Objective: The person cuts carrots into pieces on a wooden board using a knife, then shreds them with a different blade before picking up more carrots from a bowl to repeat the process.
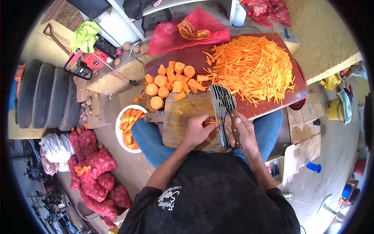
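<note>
My right hand [244, 132] is wrapped round the wooden handle of a cleaver [223, 107], whose wide wet blade stands across the right part of a wooden cutting board [183, 117]. Just left of the blade, my left hand [200, 130] pinches a small piece of carrot [212, 121] against the board, its fingertips close to the steel. Carrot chunks [160, 80] lie in a group beyond the board. To their right rises a large heap of carrot sticks [253, 66] on the dark red table [298, 87].
A white bowl [118, 130] of carrot pieces stands on the floor left of my knee. A red mesh bag [167, 33] lies at the table's far edge. Stacked tyres [50, 93] and full red sacks [97, 167] are at left; flattened cardboard [307, 136] is at right.
</note>
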`<state>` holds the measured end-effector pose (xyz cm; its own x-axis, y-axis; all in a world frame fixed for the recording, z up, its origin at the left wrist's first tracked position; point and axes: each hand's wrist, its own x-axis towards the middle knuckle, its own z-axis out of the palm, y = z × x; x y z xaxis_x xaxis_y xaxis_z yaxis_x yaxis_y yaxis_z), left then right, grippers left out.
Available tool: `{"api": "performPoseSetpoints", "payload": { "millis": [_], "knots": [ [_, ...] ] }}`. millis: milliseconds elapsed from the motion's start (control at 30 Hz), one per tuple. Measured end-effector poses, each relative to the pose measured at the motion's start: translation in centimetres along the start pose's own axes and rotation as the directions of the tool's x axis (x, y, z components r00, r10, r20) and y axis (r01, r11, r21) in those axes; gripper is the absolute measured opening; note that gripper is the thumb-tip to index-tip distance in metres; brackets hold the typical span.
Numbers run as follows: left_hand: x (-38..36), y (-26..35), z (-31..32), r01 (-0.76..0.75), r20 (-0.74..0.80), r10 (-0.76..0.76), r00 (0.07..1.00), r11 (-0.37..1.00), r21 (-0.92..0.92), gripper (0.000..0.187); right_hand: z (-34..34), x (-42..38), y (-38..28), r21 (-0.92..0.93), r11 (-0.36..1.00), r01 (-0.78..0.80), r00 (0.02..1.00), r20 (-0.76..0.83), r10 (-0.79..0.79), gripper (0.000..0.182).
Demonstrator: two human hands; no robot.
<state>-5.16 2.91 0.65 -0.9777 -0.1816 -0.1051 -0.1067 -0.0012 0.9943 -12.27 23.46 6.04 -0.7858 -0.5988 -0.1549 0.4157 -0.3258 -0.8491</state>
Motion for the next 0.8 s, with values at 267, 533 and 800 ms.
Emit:
{"api": "performPoseSetpoints", "payload": {
  "millis": [267, 533, 800],
  "knots": [
    [0.5, 0.6, -1.5, -0.005, -0.063, 0.018, 0.998, 0.979, 0.203, 0.021, -0.1, -0.5, -1.1, -0.111, 0.993, 0.037, 0.998, -0.053, -0.043, 0.048],
    [1.2, 0.1, -4.4, -0.244, -0.206, 0.325, 0.923, 0.908, 0.341, 0.031, -1.7, -3.6, -5.4, -0.578, 0.802, -0.151, 0.975, 0.047, 0.218, 0.035],
    [-0.7, -0.3, -8.3, -0.037, -0.321, 0.071, 0.944, 0.993, 0.109, 0.043, -2.9, -0.6, -3.4, -0.770, 0.638, -0.012, 0.918, 0.244, 0.311, 0.041]
  ]
}}
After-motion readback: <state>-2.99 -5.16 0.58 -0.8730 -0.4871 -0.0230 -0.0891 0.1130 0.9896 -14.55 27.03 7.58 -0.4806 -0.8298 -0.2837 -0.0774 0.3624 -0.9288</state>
